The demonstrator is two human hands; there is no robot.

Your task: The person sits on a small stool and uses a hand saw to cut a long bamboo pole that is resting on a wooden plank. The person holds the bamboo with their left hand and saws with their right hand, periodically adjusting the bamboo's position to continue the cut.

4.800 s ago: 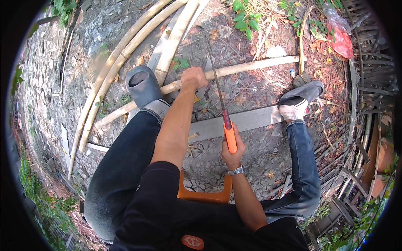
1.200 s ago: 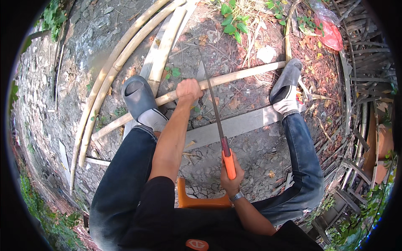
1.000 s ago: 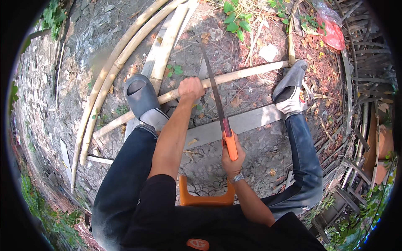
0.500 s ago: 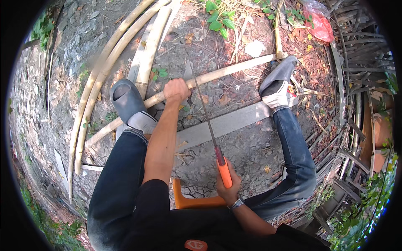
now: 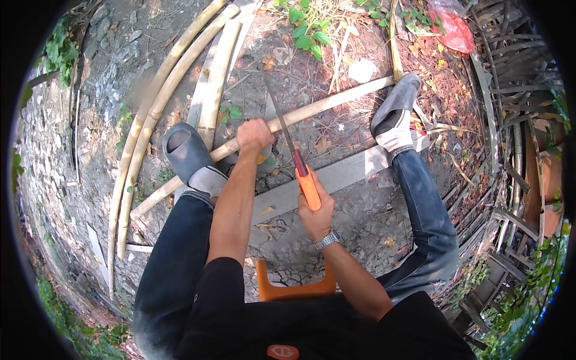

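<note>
A long pale bamboo pole (image 5: 336, 99) slants across the ground in front of me, running between my two feet. My left hand (image 5: 254, 133) is wrapped round it, just right of my left slipper (image 5: 187, 153). In my right hand (image 5: 317, 211) is the orange handle of a hand saw (image 5: 287, 135). Its long thin blade lies across the pole close to the right of my left hand, with the tip pointing away from me. My right slipper (image 5: 396, 107) is beside the pole's far right end.
Several bamboo poles (image 5: 157, 102) lie on the ground at the left. A flat grey plank (image 5: 342, 177) stretches between my feet. Below me shows an orange stool (image 5: 297, 291). A red plastic bag (image 5: 457, 36) lies far right, near stacked bamboo strips (image 5: 519, 63).
My right hand has pushed the saw forward, away from me, so more of the blade reaches past the pole. The left hand stays gripped on the pole.
</note>
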